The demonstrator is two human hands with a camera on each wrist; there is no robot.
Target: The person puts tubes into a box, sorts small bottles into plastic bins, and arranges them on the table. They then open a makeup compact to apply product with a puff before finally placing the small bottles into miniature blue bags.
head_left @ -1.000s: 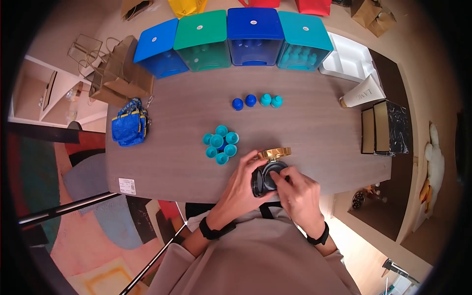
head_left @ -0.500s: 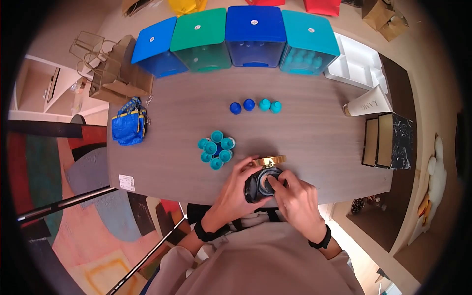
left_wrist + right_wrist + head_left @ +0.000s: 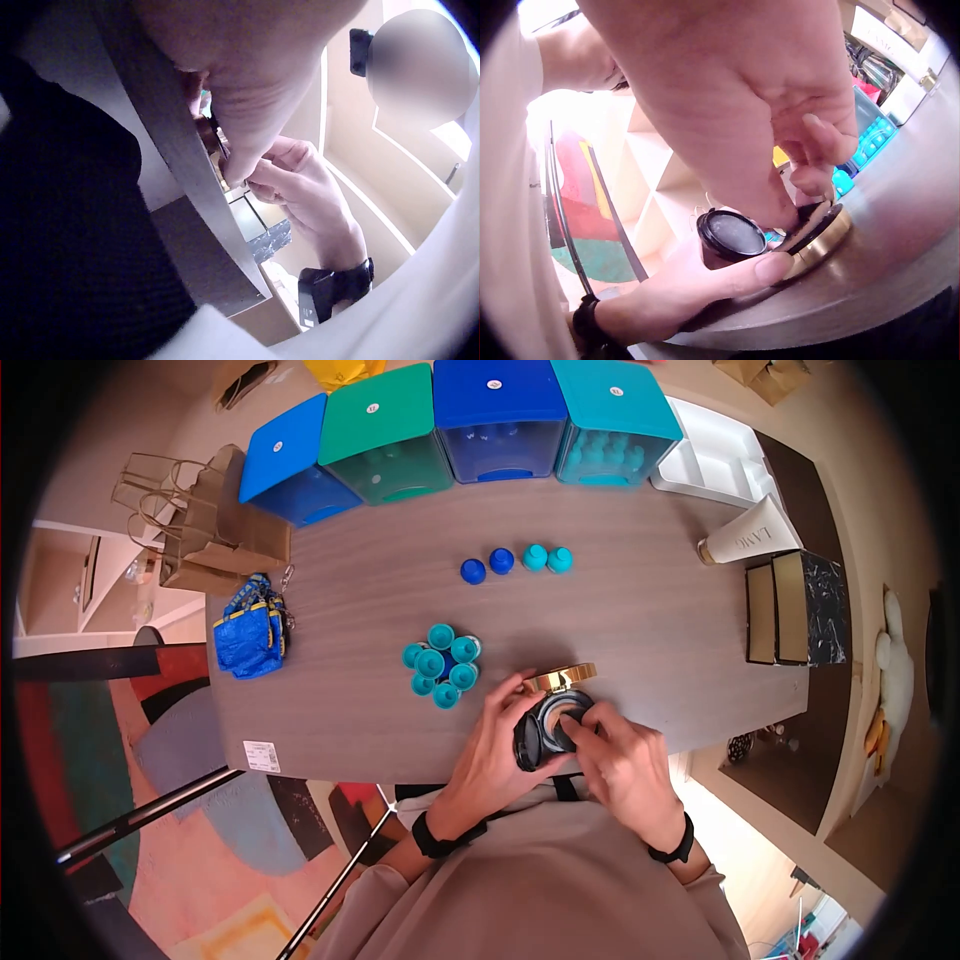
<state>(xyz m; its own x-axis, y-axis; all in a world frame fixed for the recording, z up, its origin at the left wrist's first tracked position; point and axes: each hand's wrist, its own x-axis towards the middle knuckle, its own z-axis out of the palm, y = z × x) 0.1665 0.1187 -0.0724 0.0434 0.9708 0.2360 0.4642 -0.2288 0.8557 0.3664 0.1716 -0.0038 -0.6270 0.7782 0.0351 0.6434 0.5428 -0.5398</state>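
The head view showed an opened black-and-gold compact (image 3: 545,710) held low over the near edge of the table (image 3: 350,660), its parts tilted away from each other. The left hand (image 3: 495,745) grasped it, thumb and fingers curled round its side. The right hand (image 3: 630,758) reached into the round pan (image 3: 562,708) with bent fingers; whether they pinched anything there could not be told, since the hand hid it.

The likeliest trouble was a slip: a sharp sideways push or tug from the right fingers could have twisted the compact out of the left grip, and so near the edge it might have dropped to the floor. Careless fingertips might also have smeared the pan. Farther out, the cluster of teal cups (image 3: 431,664) stood near the left hand, so a wide swing there could have scattered it. The four small blue and teal pieces (image 3: 501,561) beyond seemed safer.
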